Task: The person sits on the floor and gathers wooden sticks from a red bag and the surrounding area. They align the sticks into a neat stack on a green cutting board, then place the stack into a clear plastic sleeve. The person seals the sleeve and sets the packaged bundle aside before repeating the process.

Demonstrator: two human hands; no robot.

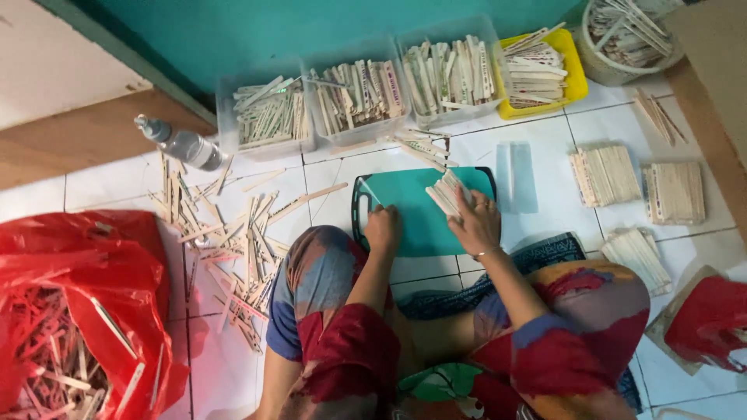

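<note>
Wooden sticks, a small bundle, pinched in the right hand at frame centre, ends resting on the teal cutting board. Left hand closed, knuckles on board; contents cannot tell. Step judged: squaring a sorted bundle; loose sticks lie left.

Against the teal wall stand three clear plastic tubs of wooden sticks, then a yellow tray and a white basket. A plastic bottle lies beside scattered sticks on the white tile floor. A red plastic bag sits at the floor's left edge; stacked sticks lie right.
</note>
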